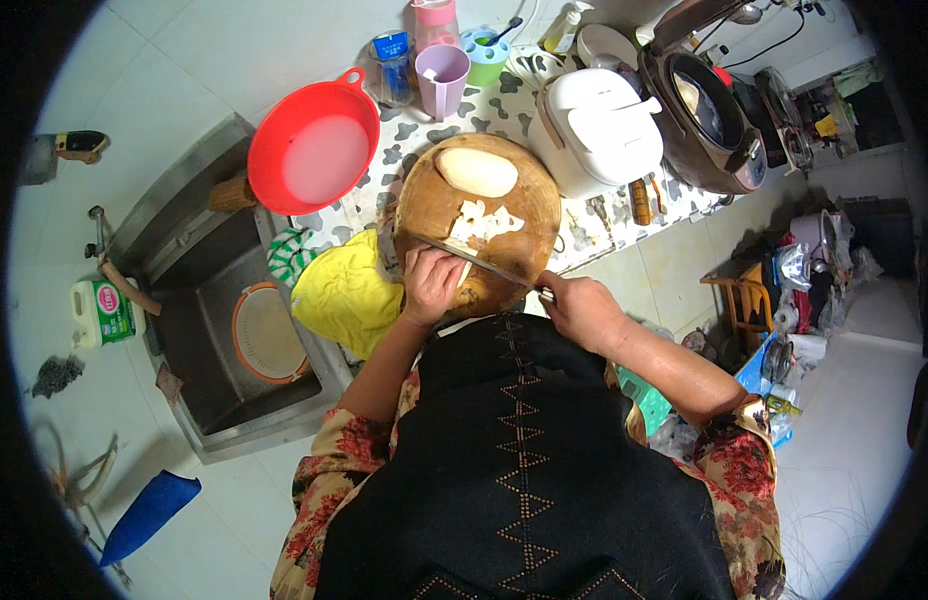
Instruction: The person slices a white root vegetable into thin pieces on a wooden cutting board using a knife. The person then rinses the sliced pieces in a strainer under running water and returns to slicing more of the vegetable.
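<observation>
My right hand (584, 311) grips the handle of a kitchen knife (482, 264), whose blade lies across a round wooden chopping board (539, 187). Against the blade, my left hand (436, 281) has its fingers bent over a pale peeled vegetable piece (464, 273), partly hidden under the fingers. Just beyond the blade lie several pale, thin slices (485, 223). A large, peeled, oblong pale vegetable (477, 172) rests whole near the board's far edge.
Left of the board are a red plastic basin (314, 150) with cloudy liquid, a yellow cloth (351, 292) and a steel sink (208, 300) holding a strainer basket (270, 334). A purple cup (441, 79) stands behind. To the right are a white lidded appliance (599, 127) and an open cooker (704, 112).
</observation>
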The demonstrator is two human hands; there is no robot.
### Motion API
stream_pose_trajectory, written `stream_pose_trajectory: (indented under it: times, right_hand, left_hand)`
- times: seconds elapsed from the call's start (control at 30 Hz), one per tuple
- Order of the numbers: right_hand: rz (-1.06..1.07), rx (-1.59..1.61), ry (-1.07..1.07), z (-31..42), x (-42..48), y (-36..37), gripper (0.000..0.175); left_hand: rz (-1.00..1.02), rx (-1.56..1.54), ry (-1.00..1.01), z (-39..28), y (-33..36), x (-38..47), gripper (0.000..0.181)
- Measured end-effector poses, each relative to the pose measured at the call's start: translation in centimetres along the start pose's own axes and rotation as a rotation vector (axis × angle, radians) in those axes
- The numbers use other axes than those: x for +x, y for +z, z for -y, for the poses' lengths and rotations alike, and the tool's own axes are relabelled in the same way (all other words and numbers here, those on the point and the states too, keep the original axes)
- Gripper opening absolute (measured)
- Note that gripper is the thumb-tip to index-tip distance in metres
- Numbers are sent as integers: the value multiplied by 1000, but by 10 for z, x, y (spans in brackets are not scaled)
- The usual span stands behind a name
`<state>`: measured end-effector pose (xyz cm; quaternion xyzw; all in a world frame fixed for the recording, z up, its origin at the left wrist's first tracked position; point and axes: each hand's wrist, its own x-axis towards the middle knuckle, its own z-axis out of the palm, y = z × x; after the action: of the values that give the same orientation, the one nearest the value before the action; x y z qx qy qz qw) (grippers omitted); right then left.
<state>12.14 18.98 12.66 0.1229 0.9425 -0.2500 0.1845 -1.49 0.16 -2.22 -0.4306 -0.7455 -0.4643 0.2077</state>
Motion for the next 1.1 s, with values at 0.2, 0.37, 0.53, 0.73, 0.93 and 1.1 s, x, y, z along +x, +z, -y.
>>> stream_pose_trajectory:
  times: [0.2,0.37,0.53,0.73,0.93,1.1]
  right_hand:
    - [29,-23,30,-4,4,4,23]
    - [24,-44,-6,-5,11,8,26]
    - [22,-82,64,-7,37,39,24]
    - [30,-100,98,-1,41,33,23]
    - [-35,-8,22,-20,46,32,24]
    - [-82,80,125,-5,29,50,28]
  left_hand:
    - [-20,-16,-37,-1,0,0,20]
    - [-28,-25,-48,1,1,-2,21]
    - [-14,-40,-21,-1,1,2,21]
    - [-24,-20,-8,-2,2,4,22]
    - [-65,2,-56,-5,2,4,30]
    - [-83,-7,-265,-6,2,-9,43]
